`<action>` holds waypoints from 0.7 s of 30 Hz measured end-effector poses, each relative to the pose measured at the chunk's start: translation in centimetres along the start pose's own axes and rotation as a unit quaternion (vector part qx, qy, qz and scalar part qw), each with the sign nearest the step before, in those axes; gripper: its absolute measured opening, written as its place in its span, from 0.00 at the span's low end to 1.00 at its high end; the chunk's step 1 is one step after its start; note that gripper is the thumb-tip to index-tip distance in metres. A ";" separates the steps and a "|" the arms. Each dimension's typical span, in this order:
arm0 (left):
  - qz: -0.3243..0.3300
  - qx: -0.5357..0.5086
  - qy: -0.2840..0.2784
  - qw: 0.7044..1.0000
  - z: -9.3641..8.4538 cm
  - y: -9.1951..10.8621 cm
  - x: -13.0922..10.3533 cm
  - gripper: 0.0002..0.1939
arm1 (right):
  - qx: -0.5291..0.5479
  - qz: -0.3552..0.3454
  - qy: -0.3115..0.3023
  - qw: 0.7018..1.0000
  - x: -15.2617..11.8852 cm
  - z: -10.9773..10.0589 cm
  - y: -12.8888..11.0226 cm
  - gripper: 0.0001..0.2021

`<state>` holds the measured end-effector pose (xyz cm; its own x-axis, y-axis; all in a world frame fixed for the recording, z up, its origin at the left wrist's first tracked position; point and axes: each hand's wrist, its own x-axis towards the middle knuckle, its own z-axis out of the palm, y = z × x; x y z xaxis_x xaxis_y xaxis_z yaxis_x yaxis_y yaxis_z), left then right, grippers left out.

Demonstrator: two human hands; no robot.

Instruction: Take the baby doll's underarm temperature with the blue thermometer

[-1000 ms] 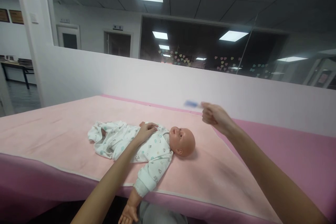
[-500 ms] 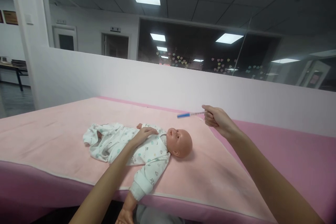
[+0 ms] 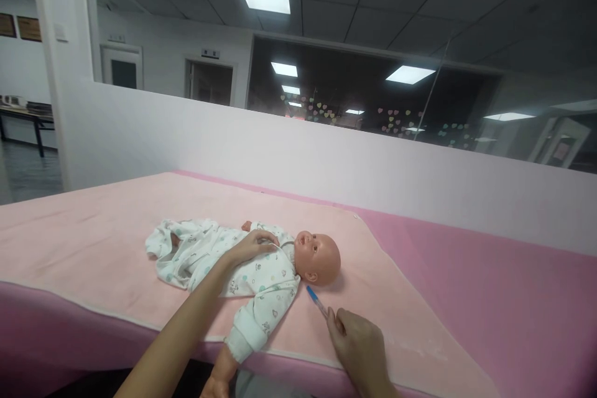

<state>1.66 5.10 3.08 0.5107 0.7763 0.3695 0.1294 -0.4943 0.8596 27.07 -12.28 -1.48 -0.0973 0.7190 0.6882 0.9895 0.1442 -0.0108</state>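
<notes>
A baby doll [image 3: 321,255] in a white patterned sleepsuit [image 3: 219,258] lies on its back on a light pink blanket [image 3: 93,230]. My left hand [image 3: 252,244] rests flat on the doll's chest. My right hand [image 3: 359,345] is low at the near edge of the blanket, pinching a thin stick with a blue tip [image 3: 316,301]. The blue tip points toward the doll's near shoulder, just below its head. The doll's near arm [image 3: 221,370] hangs over the bed's edge.
The blanket covers a darker pink mattress [image 3: 513,311]. A white partition wall [image 3: 326,155] runs along the far side. A white pillar [image 3: 65,68] stands at the left, with an office room and glass walls behind.
My right hand has come down from a raised spot beyond the doll's head to the near edge, bringing the stick's blue tip close to the doll's shoulder. The left hand stayed on the chest.
</notes>
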 end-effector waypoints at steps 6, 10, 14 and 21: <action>0.006 0.010 0.002 1.000 0.0 0.1 0.0 0.09 | -0.029 0.026 -0.116 0.993 2.0 0.1 -1.0 0.15; -0.011 0.009 -0.007 1.000 0.0 0.1 0.0 0.11 | 0.098 0.059 -0.070 0.991 6.6 0.5 -5.4 0.14; 0.008 -0.004 -0.012 1.000 0.1 -0.3 -0.1 0.10 | 0.265 0.013 0.048 0.963 11.7 3.4 -10.5 0.12; 0.021 0.006 -0.003 1.000 0.0 -0.9 -0.3 0.13 | 0.387 -0.014 0.077 0.919 12.7 7.8 -12.5 0.19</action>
<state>1.42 5.32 2.17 0.5210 0.7524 0.4030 0.1184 -0.5313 0.8389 12.64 0.35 1.79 -0.0468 0.6119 0.7895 0.6091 0.6439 -0.4630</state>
